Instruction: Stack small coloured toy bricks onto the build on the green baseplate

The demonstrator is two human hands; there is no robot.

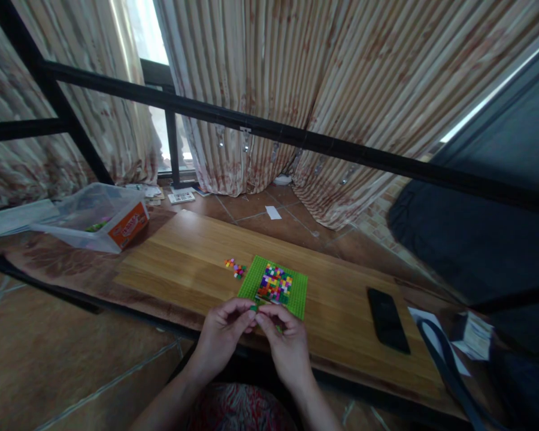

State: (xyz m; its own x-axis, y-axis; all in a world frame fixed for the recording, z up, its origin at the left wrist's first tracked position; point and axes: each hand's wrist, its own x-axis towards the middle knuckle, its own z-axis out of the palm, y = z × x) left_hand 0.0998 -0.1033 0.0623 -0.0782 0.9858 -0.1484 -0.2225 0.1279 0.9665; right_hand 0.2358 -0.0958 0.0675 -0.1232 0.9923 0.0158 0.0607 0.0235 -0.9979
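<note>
My left hand (222,336) and my right hand (286,344) meet at the front edge of a green studded baseplate (299,294). Between their pinched fingertips is a small dark green toy brick (254,308); the fingers cover part of it. On the baseplate sits a packed block of small multicoloured bricks (276,284), with green studs bare around it. Left of the plate, several loose coloured bricks (236,269) lie scattered on the wooden board. My fingers hide the plate's nearest corner.
The wooden board (179,257) lies on a low table. A clear plastic bin (85,221) with an orange label stands at the left. A black phone (388,320) lies at the right, near a dark strap (449,371) and a small box (475,335). A black metal bar (269,123) crosses ahead.
</note>
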